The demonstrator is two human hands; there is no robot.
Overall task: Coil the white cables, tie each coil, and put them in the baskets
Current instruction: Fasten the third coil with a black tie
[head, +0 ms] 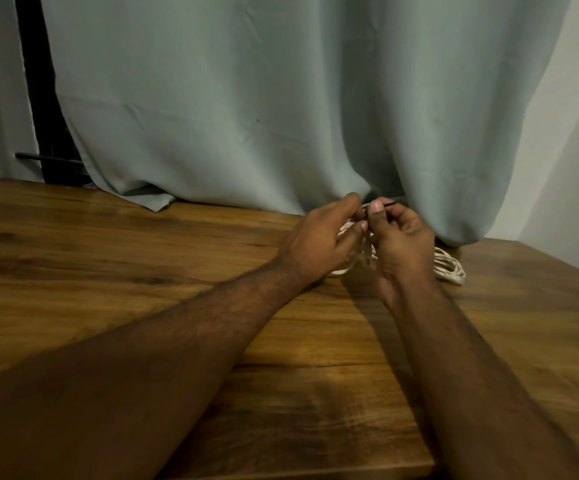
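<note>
White coiled cable (449,268) on the wooden table (142,244): light, limp, springy. Left hand (319,244) pinches loops; right hand (402,244) pinches a thin black tie (388,203). Best gripped mid-bundle.

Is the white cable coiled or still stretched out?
Coiled: white cable lies in bunched loops on the table, behind the right hand.
</note>
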